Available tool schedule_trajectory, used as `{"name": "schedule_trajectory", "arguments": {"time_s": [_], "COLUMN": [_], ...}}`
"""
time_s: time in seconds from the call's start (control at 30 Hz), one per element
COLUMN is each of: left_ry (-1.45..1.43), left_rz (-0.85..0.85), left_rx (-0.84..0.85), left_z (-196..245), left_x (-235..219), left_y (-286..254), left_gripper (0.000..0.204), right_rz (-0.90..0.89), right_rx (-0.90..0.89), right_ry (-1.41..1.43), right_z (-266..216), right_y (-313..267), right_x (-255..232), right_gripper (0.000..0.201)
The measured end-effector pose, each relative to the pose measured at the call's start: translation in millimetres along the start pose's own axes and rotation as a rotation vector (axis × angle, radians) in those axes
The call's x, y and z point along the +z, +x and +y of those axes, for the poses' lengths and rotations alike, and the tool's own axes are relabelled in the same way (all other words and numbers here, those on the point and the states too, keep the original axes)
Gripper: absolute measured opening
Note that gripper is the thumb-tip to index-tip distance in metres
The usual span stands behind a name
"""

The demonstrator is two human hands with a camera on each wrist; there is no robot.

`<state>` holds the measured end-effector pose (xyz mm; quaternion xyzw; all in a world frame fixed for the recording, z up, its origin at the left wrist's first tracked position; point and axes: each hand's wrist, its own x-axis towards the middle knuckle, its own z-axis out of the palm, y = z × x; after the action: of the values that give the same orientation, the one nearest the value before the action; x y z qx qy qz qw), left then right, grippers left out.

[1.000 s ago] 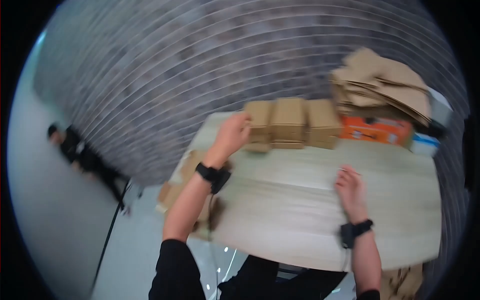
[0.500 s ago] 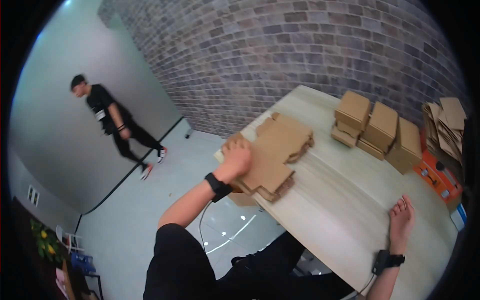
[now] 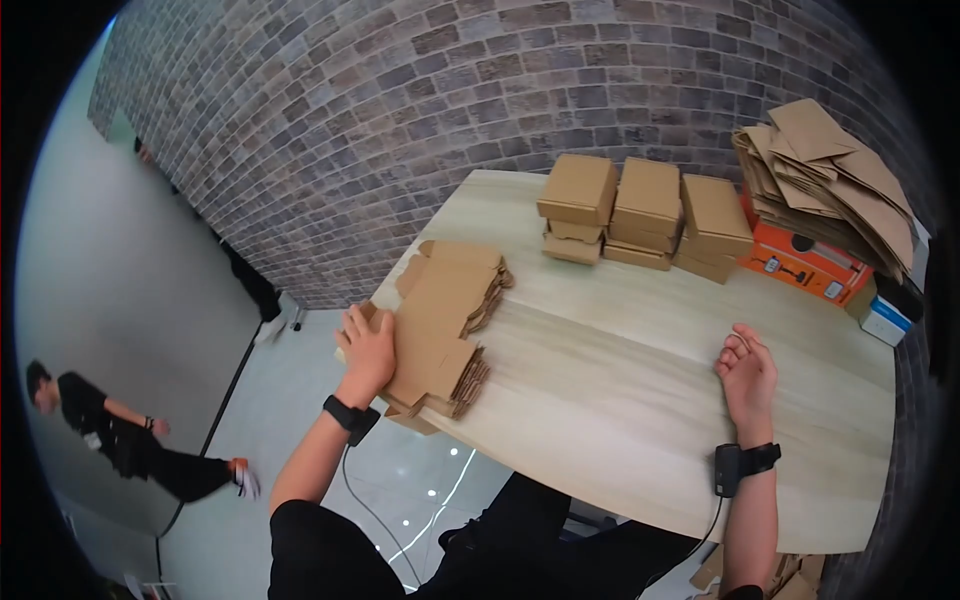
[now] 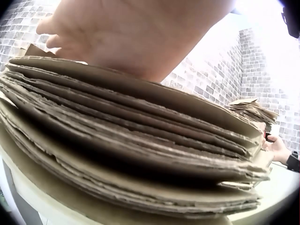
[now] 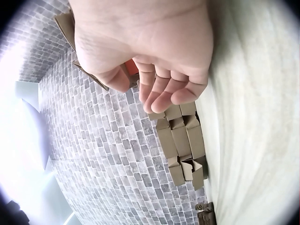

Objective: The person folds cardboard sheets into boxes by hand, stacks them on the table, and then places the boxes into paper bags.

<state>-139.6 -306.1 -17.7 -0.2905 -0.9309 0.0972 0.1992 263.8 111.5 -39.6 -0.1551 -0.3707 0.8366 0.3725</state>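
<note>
A stack of flat cardboard box blanks [image 3: 438,310] lies at the table's left end. My left hand [image 3: 368,350] rests on the near left part of that stack, fingers spread over the top sheet. In the left wrist view the palm [image 4: 126,35] lies over the layered sheet edges [image 4: 131,124]. On the right side of the table lies my right hand [image 3: 748,385], palm turned up and holding nothing. Its fingers [image 5: 161,89] hang loosely curled in the right wrist view.
Folded cardboard boxes [image 3: 648,200] stand stacked in a row at the back. Brown cardboard sheets [image 3: 830,160] lie on an orange box [image 3: 800,262] at the back right, beside a blue-and-white box [image 3: 885,322]. A person [image 3: 120,425] walks on the floor at left.
My left hand moved from beside the folded boxes to the flat stack, then lay flatter there. My right hand stays idle. The view swung left and partly back; the walking person moved.
</note>
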Motion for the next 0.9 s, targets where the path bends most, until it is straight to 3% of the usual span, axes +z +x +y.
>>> {"name": "schedule_trajectory", "arguments": {"time_s": [0.2, 0.43, 0.5, 0.6, 0.73, 0.8, 0.9], "left_ry": [0.003, 0.047, -0.21, -0.383, -0.553, -0.628, -0.686], "left_rz": [-0.113, -0.013, 0.043, 0.157, 0.195, -0.089, -0.213], "left_rx": [-0.029, 0.059, 0.073, 0.026, -0.02, -0.057, -0.081], "left_z": [3, 7, 0, -2, -38, -49, -55], "left_x": [1, -8, -8, -11, 9, 8, 7], "left_y": [1, 1, 5, 9, 30, 39, 44], "left_gripper": [0.05, 0.045, 0.039, 0.021, 0.012, 0.014, 0.016], "right_rz": [-0.009, -0.004, 0.0, -0.005, -0.021, -0.011, -0.015], "right_rx": [0.021, 0.019, 0.029, 0.038, 0.029, 0.035, 0.04], "right_ry": [0.0, -0.024, 0.001, -0.003, -0.008, 0.022, 0.024], "right_z": [-2, -3, -2, -2, -1, -2, -3], "right_y": [0, 1, 0, 1, 2, 2, 2], "right_x": [6, 8, 7, 6, 4, 3, 3], "right_gripper": [0.029, 0.03, 0.031, 0.031, 0.031, 0.031, 0.031]}}
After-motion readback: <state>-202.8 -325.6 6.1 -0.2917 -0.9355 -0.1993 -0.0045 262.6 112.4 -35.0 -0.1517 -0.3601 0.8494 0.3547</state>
